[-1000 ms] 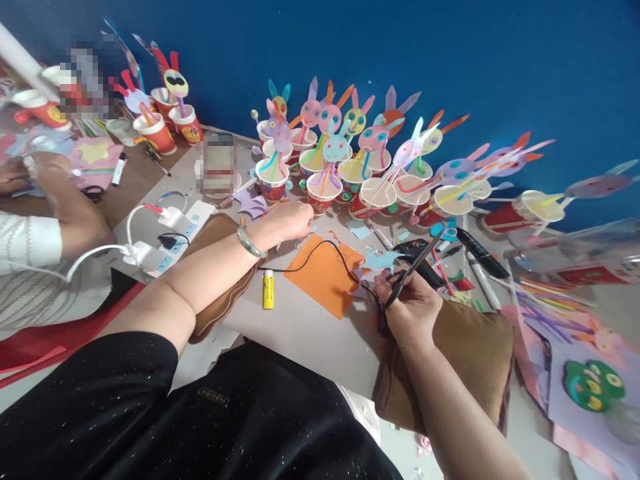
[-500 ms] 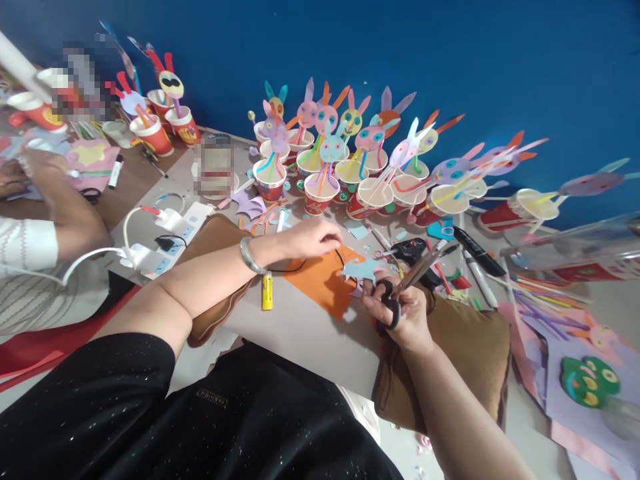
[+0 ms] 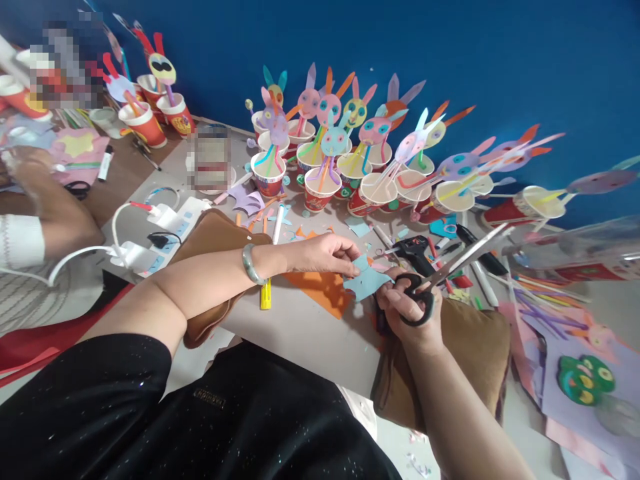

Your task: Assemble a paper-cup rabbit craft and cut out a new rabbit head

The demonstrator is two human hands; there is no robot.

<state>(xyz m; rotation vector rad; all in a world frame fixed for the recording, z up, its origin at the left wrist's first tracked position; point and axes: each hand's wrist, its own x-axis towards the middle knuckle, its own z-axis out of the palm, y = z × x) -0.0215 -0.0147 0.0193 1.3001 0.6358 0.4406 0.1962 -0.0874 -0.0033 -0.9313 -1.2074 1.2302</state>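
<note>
A cut piece of light blue paper (image 3: 367, 282) with jagged edges is between my two hands. My left hand (image 3: 330, 255) pinches its upper left corner between thumb and fingers. My right hand (image 3: 413, 313) is closed round the black handles of a pair of scissors (image 3: 445, 267), whose blades point up and away to the right. The fingertips of that hand meet the right edge of the blue paper; whether they grip it I cannot tell. Below my left hand, a sheet of orange paper (image 3: 325, 293) lies on the table, beside a yellow glue stick (image 3: 266, 293).
Paper cups (image 3: 323, 190) with paper rabbit heads line the blue wall. A black glue gun (image 3: 417, 253), markers and scraps lie beyond my hands. Brown cushions (image 3: 465, 360) flank me. A power strip (image 3: 173, 233) and a co-worker's arm (image 3: 60, 200) are at left.
My left hand has moved right and down and taken hold of the blue paper. The paper has turned to face me more. The scissors now point farther right, away from the paper.
</note>
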